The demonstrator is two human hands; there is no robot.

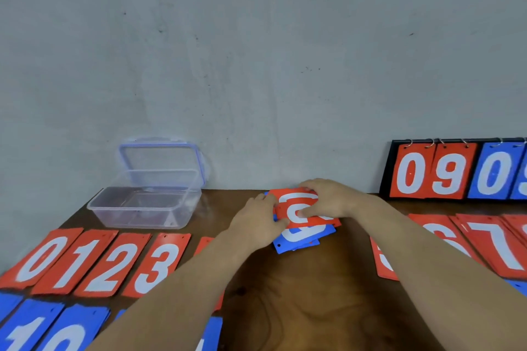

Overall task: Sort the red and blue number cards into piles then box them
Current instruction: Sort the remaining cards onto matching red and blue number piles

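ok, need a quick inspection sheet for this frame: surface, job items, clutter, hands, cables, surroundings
Surface: dark brown wooden table, bare at centre.
Job's things: mixed stack at table centre, red card on top, blue cards under it. Red cards 0, 1, 2, 3 laid in a row at left; blue cards below them. More red cards at right, one showing 7. Clear plastic box open at back left, its lid leaning on the wall.
Clutter: flip scoreboard at back right, reading 0 9 0.
Hands: left hand and right hand both on the mixed stack, fingers gripping the top red card.
Cables: nothing seen.
Surroundings: plain grey wall, slightly scuffed.
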